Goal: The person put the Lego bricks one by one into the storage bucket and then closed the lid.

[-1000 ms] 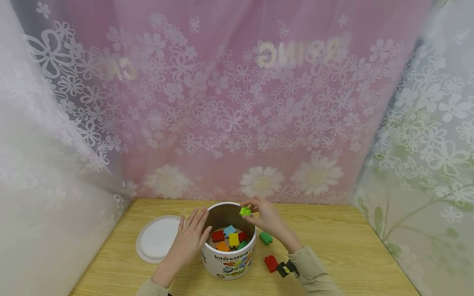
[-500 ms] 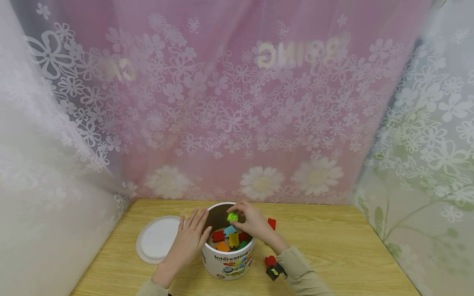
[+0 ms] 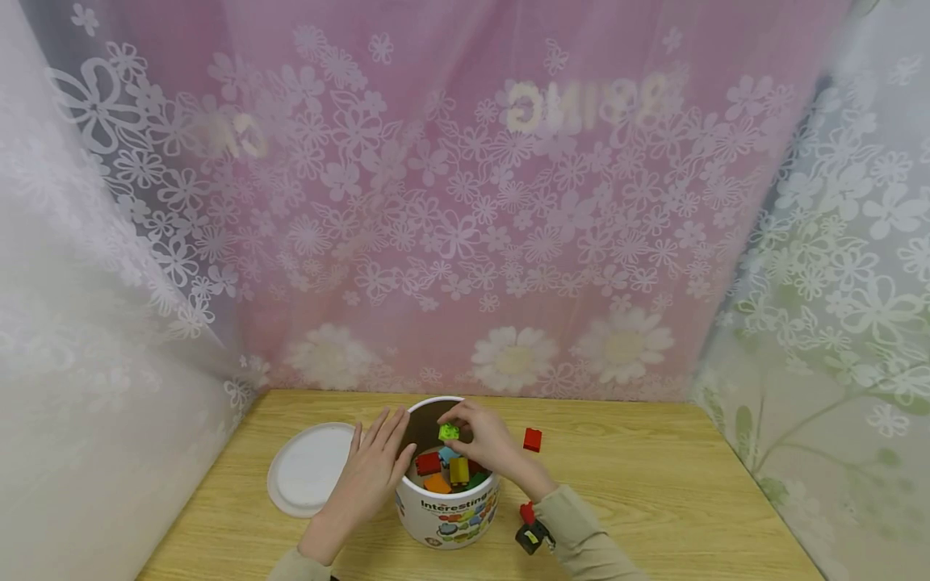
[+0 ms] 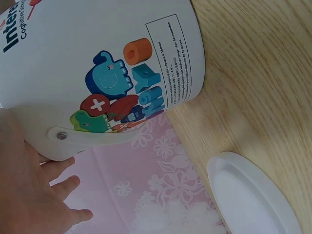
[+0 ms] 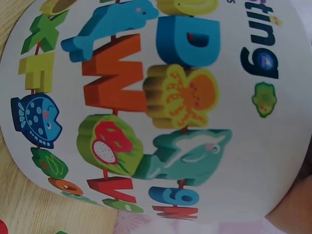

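Note:
A white printed bucket (image 3: pixel 445 523) stands on the table, holding several toy blocks: red (image 3: pixel 428 463), yellow (image 3: pixel 458 470), orange (image 3: pixel 437 484) and others. Between the thumb and fingers of my right hand (image 3: pixel 485 440) is a lime-green block (image 3: pixel 448 432), over the bucket's opening, below the back rim. My left hand (image 3: pixel 374 464) lies against the bucket's left side with its fingers straight. In the left wrist view, the fingers spread beside the bucket's handle joint (image 4: pixel 61 136). Printed bucket wall (image 5: pixel 234 53) fills most of the right wrist view, hiding the held block there.
A white round lid (image 3: pixel 311 470) lies on the table left of the bucket. To the right are a red block (image 3: pixel 533 439) and another red piece (image 3: pixel 526 512), partly covered by the black device (image 3: pixel 530 537) at my right wrist. A flowered curtain (image 3: pixel 465 242) hangs behind the table.
My right hand has moved left and down into the bucket's mouth with the lime-green block. A red block behind it has come into sight; the green one on the table is now hidden.

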Available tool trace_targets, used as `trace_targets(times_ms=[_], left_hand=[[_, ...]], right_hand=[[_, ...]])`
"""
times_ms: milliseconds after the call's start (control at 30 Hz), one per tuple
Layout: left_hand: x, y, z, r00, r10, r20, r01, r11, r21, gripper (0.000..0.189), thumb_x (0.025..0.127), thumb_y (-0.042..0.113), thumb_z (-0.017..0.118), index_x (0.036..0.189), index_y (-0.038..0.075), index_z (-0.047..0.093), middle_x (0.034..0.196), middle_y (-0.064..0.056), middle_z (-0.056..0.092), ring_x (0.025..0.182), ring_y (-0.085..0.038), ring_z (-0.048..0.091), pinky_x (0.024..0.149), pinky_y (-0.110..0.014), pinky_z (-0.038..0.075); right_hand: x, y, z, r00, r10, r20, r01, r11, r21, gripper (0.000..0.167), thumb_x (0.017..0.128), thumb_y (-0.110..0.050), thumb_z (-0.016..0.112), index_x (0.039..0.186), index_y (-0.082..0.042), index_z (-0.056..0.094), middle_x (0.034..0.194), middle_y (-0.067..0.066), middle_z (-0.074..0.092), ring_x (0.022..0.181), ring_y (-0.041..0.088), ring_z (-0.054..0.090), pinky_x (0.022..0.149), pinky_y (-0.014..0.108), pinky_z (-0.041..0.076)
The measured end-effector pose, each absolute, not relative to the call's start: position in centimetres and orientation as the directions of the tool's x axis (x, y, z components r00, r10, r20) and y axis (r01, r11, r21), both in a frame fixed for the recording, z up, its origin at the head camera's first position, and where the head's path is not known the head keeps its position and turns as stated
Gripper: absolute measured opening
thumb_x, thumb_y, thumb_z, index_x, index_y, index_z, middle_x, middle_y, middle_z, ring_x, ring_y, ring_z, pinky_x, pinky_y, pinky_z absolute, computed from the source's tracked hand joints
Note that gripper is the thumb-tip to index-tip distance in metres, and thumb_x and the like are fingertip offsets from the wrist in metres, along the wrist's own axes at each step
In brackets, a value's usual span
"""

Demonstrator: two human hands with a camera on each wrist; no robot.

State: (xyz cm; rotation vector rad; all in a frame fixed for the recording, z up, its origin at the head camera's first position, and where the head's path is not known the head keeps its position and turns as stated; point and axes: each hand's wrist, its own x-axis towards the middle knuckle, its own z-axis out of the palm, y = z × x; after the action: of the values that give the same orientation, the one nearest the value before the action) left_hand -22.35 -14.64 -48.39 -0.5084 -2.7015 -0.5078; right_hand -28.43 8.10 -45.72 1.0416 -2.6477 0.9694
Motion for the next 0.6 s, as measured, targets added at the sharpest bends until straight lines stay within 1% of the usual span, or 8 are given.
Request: trace_targets(times_ms=[233, 333, 433, 600], left_hand=[[-22.38, -14.67, -48.43, -0.87, 0.279, 0.406, 0.407, 0.871, 0.274, 0.059, 0.109, 0.041, 0.043, 0.156, 0.004, 0.04, 0.162, -0.011, 0.037, 0.151, -0.035, 0.028, 0.119, -0.067, 0.015], [-22.41, -14.68, -48.44, -0.867, 0.282, 0.411, 0.413, 0.869, 0.274, 0.059, 0.109, 0.04, 0.043, 0.155, 0.004, 0.04, 0.161, -0.011, 0.037, 0.151, -0.036, 0.028, 0.119, -0.068, 0.015], [-22.44, -14.69, -48.47, -0.867, 0.282, 0.41, 0.412, 0.869, 0.273, 0.059, 0.109, 0.041, 0.043, 0.156, 0.004, 0.04, 0.161, -0.011, 0.038, 0.151, -0.036, 0.028, 0.119, -0.068, 0.016], [-22.49, -14.73, -48.55, -0.872, 0.28, 0.402, 0.407, 0.87, 0.278, 0.06, 0.109, 0.042, 0.042, 0.156, 0.005, 0.039, 0.162, -0.011, 0.037, 0.151, -0.035, 0.028, 0.119, -0.068, 0.016]], right_hand=[[-28.29, 8.01, -45.71, -0.759, -0.555, 0.339, -0.641, 0.546, -0.54, 0.026, 0.089, -0.005, 0.078, 0.114, -0.009, 0.071, 0.109, 0.007, 0.063, 0.096, 0.024, 0.066, 0.086, 0.044, 0.059], [-28.27, 7.97, -45.71, -0.764, -0.552, 0.334, -0.635, 0.551, -0.542, 0.027, 0.089, -0.006, 0.078, 0.116, -0.01, 0.071, 0.111, 0.007, 0.064, 0.097, 0.024, 0.066, 0.087, 0.043, 0.059], [-28.29, 7.96, -45.75, -0.772, -0.544, 0.329, -0.624, 0.55, -0.555, 0.031, 0.091, -0.01, 0.077, 0.121, -0.009, 0.07, 0.114, 0.007, 0.065, 0.1, 0.024, 0.067, 0.089, 0.042, 0.059], [-28.38, 8.02, -46.0, -0.793, -0.502, 0.345, -0.596, 0.523, -0.609, 0.034, 0.096, -0.015, 0.071, 0.129, -0.007, 0.067, 0.12, 0.007, 0.069, 0.102, 0.023, 0.07, 0.089, 0.038, 0.059]])
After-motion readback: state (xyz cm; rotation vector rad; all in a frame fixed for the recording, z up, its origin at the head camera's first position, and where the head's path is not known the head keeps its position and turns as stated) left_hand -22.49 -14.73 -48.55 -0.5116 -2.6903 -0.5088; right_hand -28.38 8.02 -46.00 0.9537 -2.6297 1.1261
